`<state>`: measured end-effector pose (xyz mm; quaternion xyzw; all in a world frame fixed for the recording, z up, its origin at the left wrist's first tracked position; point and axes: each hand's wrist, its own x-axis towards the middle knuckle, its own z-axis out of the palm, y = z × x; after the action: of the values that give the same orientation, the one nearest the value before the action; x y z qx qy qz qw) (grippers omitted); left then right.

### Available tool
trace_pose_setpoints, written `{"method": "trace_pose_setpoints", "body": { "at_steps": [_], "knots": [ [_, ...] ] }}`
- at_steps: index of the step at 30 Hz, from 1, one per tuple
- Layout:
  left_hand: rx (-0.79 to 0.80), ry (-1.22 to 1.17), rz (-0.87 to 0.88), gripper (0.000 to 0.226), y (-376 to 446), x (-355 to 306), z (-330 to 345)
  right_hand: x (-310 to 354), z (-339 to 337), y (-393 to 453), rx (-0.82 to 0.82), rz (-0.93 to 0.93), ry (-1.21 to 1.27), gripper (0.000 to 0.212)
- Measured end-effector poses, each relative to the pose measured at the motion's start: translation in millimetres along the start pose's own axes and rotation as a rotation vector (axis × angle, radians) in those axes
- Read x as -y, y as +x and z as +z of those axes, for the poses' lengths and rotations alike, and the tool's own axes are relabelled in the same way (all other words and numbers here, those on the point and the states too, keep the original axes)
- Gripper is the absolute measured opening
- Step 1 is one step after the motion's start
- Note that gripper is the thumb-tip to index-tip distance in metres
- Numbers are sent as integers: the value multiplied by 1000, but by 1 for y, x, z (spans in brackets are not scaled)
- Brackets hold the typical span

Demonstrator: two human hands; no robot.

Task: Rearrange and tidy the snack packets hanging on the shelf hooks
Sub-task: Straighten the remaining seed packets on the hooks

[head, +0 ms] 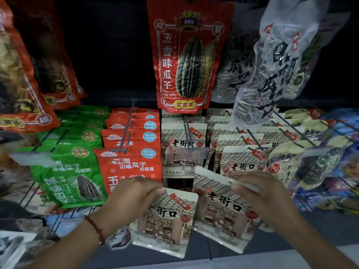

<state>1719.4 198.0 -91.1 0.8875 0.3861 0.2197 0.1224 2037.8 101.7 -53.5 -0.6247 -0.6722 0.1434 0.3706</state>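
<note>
Two beige packets off the hooks: left packet (165, 220) pinched at top corner by left hand (134, 199); right packet (221, 210) by right hand (260, 197). Beige row's hook (187, 131) directly above, between both.

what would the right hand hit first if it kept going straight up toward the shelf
Probably the front beige packet hanging just above the right hand, which pinches its own packet. Depth is unclear.

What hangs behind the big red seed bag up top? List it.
Behind the big red seed bag, at its right edge, a clear packet of striped seeds shows. The rest of its hook is covered.
</note>
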Motion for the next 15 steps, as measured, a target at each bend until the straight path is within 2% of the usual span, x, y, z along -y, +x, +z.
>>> {"method": "trace_pose_setpoints", "body": {
  "at_steps": [2, 4, 6, 11, 15],
  "knots": [
    [-2, -94, -78, 37, 4, 0, 4, 3, -18, -9, -44, 9, 10, 26],
    [1, -172, -148, 37, 9, 1, 8, 4, -35, -16, -82, 25, 48, 8],
    [5, -223, -192, 37, 17, 0, 11, 7, -50, -22, -114, 9, 55, 17],
    [56, -254, -238, 22, 42, 4, 20, 15, -69, -32, -171, -47, -9, 14],
    [55, -256, -276, 21, 65, 8, 26, 14, -68, -37, -154, -51, -52, 14]
  ]
}}
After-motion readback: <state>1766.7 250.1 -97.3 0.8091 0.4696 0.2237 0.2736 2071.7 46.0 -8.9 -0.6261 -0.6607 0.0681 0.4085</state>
